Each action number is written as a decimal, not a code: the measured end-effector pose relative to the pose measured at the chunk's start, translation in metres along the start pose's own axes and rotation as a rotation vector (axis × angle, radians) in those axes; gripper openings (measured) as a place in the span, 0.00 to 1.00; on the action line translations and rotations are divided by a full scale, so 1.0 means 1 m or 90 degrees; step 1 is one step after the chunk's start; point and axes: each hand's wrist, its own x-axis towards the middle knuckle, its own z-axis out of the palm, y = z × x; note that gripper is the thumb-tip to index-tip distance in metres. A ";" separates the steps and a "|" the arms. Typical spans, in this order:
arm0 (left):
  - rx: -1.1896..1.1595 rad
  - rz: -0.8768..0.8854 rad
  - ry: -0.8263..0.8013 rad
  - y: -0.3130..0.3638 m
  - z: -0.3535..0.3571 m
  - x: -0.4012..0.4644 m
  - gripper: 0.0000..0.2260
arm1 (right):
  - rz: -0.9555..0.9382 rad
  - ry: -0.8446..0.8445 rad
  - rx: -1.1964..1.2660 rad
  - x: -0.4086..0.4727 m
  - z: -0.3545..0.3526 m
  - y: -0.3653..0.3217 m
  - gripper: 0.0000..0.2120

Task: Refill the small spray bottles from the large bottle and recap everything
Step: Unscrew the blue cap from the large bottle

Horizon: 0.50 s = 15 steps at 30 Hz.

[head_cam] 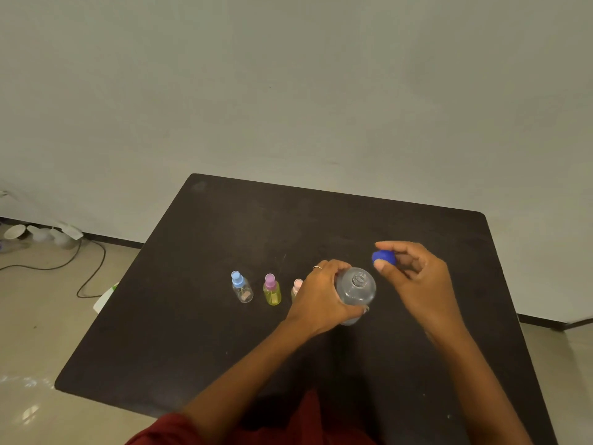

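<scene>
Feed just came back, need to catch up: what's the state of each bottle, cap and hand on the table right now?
large bottle: upright, uncapped, mouth open
blue cap: off the bottle, pinched in fingertips
left hand: gripping the large bottle's side
right hand: holding the blue cap above the table
blue-topped spray bottle: upright, capped
purple-topped spray bottle: upright, capped
pink-topped spray bottle: capped, partly hidden behind left hand

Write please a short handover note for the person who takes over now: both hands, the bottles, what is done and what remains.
Left hand: grips the large bottle, upright on the table, mouth open.
Right hand: pinches the blue cap, off the bottle.
Small spray bottles stand in a row left of the large one, tops on: blue-top, purple-top, pink-top, partly hidden behind the left hand.
Done: large bottle uncapped.
Left: open the small bottles, fill them, recap everything.
</scene>
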 end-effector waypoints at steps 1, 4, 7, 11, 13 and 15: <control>-0.002 -0.007 0.001 -0.002 0.002 -0.001 0.29 | 0.032 0.035 0.028 0.001 -0.001 0.005 0.11; -0.007 -0.029 -0.010 -0.007 0.008 -0.003 0.31 | 0.149 0.109 0.107 0.002 -0.001 0.026 0.08; -0.003 -0.040 -0.029 -0.015 0.015 -0.005 0.31 | 0.259 0.147 0.158 0.000 0.004 0.056 0.05; 0.001 -0.047 -0.037 -0.022 0.023 -0.008 0.32 | 0.383 0.157 0.264 -0.010 0.011 0.096 0.05; -0.004 -0.047 -0.046 -0.026 0.026 -0.009 0.32 | 0.425 0.158 0.293 -0.015 0.015 0.110 0.07; -0.010 -0.051 -0.054 -0.029 0.026 -0.011 0.32 | 0.443 0.155 0.296 -0.019 0.019 0.119 0.08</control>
